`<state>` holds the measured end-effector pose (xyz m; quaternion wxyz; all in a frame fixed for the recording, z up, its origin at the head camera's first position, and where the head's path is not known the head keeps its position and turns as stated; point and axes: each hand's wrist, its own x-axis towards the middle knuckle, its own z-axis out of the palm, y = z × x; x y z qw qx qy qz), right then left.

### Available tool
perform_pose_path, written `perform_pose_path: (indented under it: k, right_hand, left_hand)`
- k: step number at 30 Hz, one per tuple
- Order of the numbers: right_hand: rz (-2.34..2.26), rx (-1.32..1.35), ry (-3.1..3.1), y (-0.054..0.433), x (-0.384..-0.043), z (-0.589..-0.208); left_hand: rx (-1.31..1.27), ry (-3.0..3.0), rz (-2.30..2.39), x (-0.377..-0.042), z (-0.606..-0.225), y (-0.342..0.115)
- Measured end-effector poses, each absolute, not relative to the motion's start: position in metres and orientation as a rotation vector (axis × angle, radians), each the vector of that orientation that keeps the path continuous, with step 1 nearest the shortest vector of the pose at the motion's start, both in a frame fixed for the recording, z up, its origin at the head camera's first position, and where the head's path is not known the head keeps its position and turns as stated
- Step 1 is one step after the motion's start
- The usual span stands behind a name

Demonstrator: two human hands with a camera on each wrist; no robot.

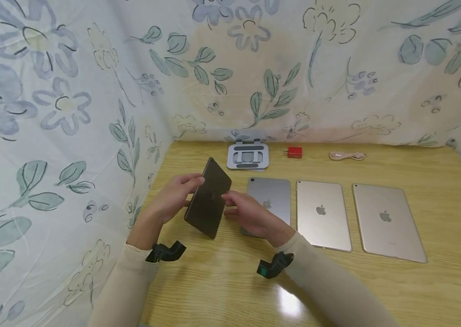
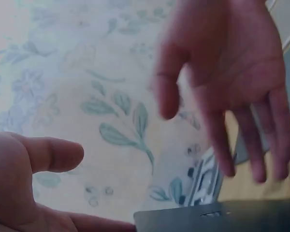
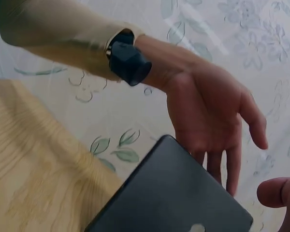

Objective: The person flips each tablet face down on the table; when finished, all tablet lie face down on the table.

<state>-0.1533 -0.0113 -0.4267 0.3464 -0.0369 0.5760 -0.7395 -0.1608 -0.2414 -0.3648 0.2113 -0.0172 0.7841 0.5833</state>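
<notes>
A dark grey tablet [image 1: 209,200] stands steeply tilted between the two hands, its back with a faint logo facing the head camera. My left hand [image 1: 175,195] is at its left edge. The right wrist view shows the left fingers [image 3: 232,174] straight and passing behind the tablet, the thumb spread away. My right hand [image 1: 251,215] is at the opposite edge, fingertips right at the tablet in the head view. In the left wrist view the right fingers [image 2: 251,145] extend downward, palm exposed and thumb apart.
Three more tablets lie face down: a blue-grey one [image 1: 273,188] partly beneath the right forearm, a pale gold one [image 1: 322,227] and a larger gold one [image 1: 390,236]. Behind them are a folding stand [image 1: 248,156], a red charger [image 1: 294,152] and a coiled pink cable [image 1: 347,156]. Floral cloth [image 1: 255,91] hangs behind the table.
</notes>
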Motion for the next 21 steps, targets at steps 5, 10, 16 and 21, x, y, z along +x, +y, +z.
perform_pose_path:
  k: [5, 10, 16, 21]
  right_hand:
    - [-1.871, -0.084, 1.513, -0.003, -0.153, -0.443]
    - [-1.854, -0.13, 1.517, -0.002, -0.153, -0.444]
    - [-1.821, -0.162, 1.558, 0.003, -0.156, -0.448]
    - [-1.798, -0.181, 1.574, 0.008, -0.157, -0.448]
  left_hand:
    - [-0.135, 2.117, 1.685, -0.164, -0.375, -0.252]
    - [-0.227, 2.024, 1.806, -0.167, -0.393, -0.256]
    - [-0.336, 2.023, 1.852, -0.171, -0.417, -0.259]
    - [-0.392, 2.043, 1.834, -0.175, -0.431, -0.259]
